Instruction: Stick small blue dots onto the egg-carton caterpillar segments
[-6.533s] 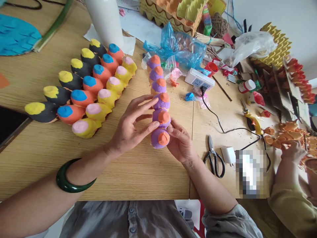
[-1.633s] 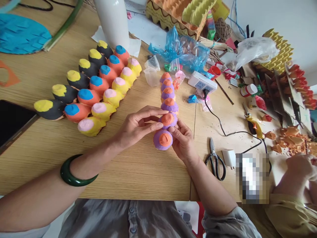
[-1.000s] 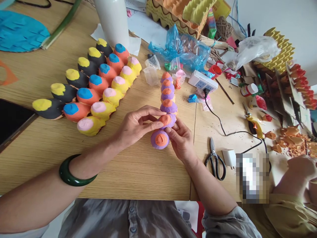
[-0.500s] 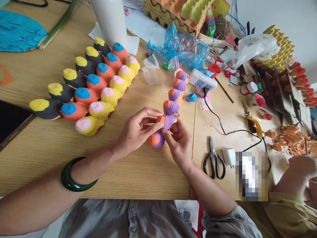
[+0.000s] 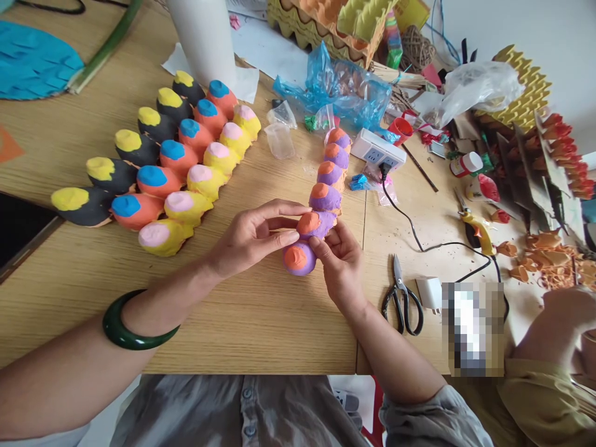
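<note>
Both hands are at the near end of an egg-carton strip (image 5: 325, 197), its row of cups coated in purple with orange tips, apparently soft clay. My left hand (image 5: 254, 239) has thumb and forefinger around the second-nearest cup, touching its sides. On the right of that cup, my right hand (image 5: 342, 264) pinches the strip, thumb in front and the other fingers partly hidden behind. To the left stand similar rows: black cups with yellow tips (image 5: 114, 174), orange cups with blue tips (image 5: 158, 180) and yellow cups with pink tips (image 5: 202, 180).
Black-handled scissors (image 5: 401, 301), a white plug adapter (image 5: 429, 293) and a power strip (image 5: 378, 149) with a trailing cord lie to the right. A blue plastic bag (image 5: 335, 87) and stacked egg trays (image 5: 321, 31) are behind. Another person's arm (image 5: 554, 323) rests at the right edge.
My left thumb has shifted off the orange tip to the cup's side, leaving the tip exposed. The strip's near end has turned slightly, showing its nearest orange tip more face-on.
</note>
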The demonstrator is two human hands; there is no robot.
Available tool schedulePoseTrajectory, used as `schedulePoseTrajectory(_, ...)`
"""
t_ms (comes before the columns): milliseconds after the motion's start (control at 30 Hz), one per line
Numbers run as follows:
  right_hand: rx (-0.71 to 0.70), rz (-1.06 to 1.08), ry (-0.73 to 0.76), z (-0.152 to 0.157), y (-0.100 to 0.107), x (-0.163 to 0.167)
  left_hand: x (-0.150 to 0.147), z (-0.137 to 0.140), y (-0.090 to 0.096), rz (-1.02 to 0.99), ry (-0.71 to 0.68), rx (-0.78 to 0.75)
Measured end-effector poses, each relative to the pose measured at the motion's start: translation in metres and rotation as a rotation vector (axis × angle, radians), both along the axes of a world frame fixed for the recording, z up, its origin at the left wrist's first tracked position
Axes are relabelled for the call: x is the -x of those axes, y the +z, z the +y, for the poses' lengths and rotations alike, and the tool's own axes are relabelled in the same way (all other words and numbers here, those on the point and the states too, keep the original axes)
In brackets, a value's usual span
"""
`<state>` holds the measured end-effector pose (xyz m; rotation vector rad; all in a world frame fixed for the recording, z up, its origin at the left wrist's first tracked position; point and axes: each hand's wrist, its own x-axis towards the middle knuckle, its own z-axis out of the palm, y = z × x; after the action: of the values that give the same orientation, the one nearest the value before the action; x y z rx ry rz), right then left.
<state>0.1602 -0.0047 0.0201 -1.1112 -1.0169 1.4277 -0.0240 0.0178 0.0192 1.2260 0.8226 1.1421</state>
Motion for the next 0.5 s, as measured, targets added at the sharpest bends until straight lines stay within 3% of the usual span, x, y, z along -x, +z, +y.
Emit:
schedulePoseTrajectory(267, 0.049, 0.094, 0.072, 0.0003, 0.0044, 0.0013, -0.0007, 0.0039, -0.0009, 0.022, 0.03, -0.024)
schedulePoseTrajectory(500, 0.013, -0.018, 0.007, -0.0032, -0.0005, 0.0027, -0.0049, -0.0014, -0.005, 0.077, 0.096, -0.061)
